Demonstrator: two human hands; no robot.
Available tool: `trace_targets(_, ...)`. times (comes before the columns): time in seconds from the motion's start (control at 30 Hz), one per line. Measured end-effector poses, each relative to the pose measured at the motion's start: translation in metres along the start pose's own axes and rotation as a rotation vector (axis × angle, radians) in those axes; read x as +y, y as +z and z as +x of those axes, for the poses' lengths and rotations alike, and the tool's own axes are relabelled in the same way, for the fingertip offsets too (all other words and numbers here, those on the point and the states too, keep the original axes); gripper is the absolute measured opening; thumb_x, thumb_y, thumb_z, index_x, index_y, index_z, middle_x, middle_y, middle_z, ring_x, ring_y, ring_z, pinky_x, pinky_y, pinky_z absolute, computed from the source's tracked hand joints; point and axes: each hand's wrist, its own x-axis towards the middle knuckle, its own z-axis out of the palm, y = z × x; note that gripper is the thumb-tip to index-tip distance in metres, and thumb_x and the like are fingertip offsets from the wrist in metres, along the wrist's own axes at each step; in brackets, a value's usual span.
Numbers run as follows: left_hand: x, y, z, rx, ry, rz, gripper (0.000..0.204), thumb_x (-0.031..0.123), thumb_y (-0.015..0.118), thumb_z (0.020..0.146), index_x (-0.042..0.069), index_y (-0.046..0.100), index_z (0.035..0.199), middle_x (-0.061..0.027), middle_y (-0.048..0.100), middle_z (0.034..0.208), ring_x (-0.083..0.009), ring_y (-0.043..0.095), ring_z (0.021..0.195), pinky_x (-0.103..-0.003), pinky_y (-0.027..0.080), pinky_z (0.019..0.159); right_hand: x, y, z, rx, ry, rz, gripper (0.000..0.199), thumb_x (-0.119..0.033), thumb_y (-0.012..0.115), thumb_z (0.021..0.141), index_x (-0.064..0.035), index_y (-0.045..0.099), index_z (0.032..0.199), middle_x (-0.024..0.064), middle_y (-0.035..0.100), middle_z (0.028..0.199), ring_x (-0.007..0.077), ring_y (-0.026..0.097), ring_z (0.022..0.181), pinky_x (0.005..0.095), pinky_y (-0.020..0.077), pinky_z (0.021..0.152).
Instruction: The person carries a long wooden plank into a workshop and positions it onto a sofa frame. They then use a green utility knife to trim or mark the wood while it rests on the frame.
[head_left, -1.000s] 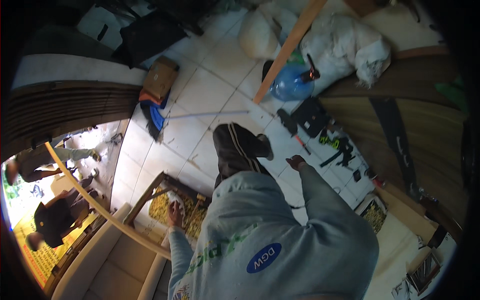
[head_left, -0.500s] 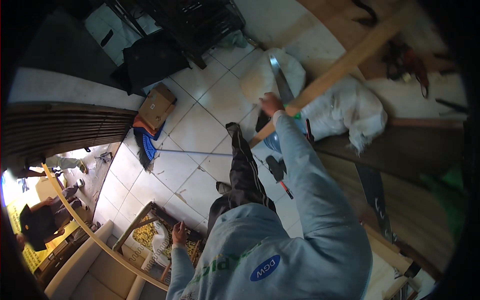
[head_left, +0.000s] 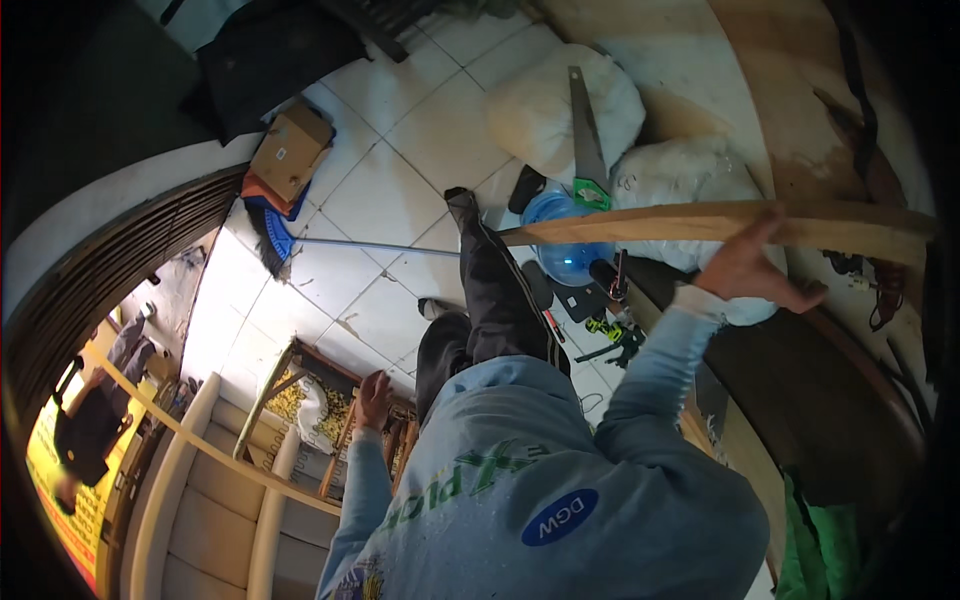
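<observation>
My right hand [head_left: 748,262] is spread with thumb and fingers wide apart. Its fingertips touch a long wooden plank [head_left: 660,222] reaching from beside my leg to the right. A hand saw [head_left: 586,130] with a green handle leans against a white sack [head_left: 545,110], its handle over a blue plastic container [head_left: 565,250]. Low on the left, my left hand [head_left: 373,400] has slightly bent fingers and nothing visible in it. It is nearest to a wooden chair frame [head_left: 268,400] with bare springs. I cannot tell whether they touch.
A second white sack [head_left: 690,185] lies behind the plank. Dark tools [head_left: 620,335] lie on the tiles near my leg. To the left are a blue broom [head_left: 275,240], a cardboard box [head_left: 288,150], a light wooden strip [head_left: 190,430] and a beige sofa [head_left: 215,510]. Another person [head_left: 85,435] is beyond.
My right hand has left the saw's handle area and moved right along the plank, its fingers spreading. The plank lies more level in view. The view has shifted; my left hand remains by the chair frame.
</observation>
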Motion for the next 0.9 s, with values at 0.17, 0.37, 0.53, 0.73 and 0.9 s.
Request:
trace_targets(0.17,0.041,-0.011,0.025,0.112,0.329,0.239,0.045,0.038,0.058,0.094,-0.003,0.06,0.113,-0.0124,0.066,0.089,-0.017,0.062,0.082,-0.032,0.049,0.077,0.035,0.029,0.032,-0.203,0.207,0.706,0.078,-0.01,0.083,0.072,0.0121,0.035,0.129,0.0285,0.05,0.124,0.033,0.057,0.109,0.0425,0.0506,0.094)
trace_targets(0.37,0.045,-0.053,0.0,0.264,0.382,-0.039,0.047,0.039,0.058,0.094,-0.004,0.059,0.114,-0.0142,0.067,0.093,-0.021,0.063,0.087,-0.034,0.05,0.082,-0.009,-0.042,0.0,-0.216,0.253,0.891,0.067,-0.006,0.079,0.076,0.0118,0.037,0.126,0.0286,0.051,0.122,0.0311,0.059,0.106,0.0406,0.0532,0.092)
trace_targets(0.53,-0.058,-0.083,0.012,0.269,0.285,-0.036,0.052,0.043,0.059,0.092,-0.002,0.06,0.117,-0.0218,0.067,0.108,-0.0279,0.065,0.1,-0.036,0.05,0.087,-0.121,-0.162,-0.018,-0.345,0.129,1.139,0.065,-0.006,0.078,0.078,0.0106,0.037,0.126,0.0269,0.051,0.121,0.0285,0.059,0.105,0.0395,0.0551,0.089)
trace_targets(0.73,-0.234,-0.101,0.03,0.414,0.087,-0.3,0.055,0.046,0.058,0.09,-0.001,0.061,0.117,-0.0216,0.066,0.112,-0.0316,0.064,0.105,-0.037,0.049,0.09,-0.261,-0.3,-0.029,-0.522,-0.029,1.453,0.063,-0.007,0.078,0.079,0.0103,0.038,0.125,0.0224,0.053,0.118,0.0247,0.059,0.101,0.0357,0.0536,0.087)
trace_targets(0.9,-0.369,-0.08,0.02,0.565,-0.188,-0.542,0.048,0.043,0.061,0.089,0.0,0.067,0.108,-0.0179,0.068,0.105,-0.0302,0.065,0.095,-0.038,0.05,0.086,-0.362,-0.356,-0.071,-0.591,-0.185,1.628,0.063,-0.01,0.08,0.078,0.0117,0.039,0.121,0.0213,0.054,0.117,0.0236,0.059,0.1,0.0351,0.0535,0.085)
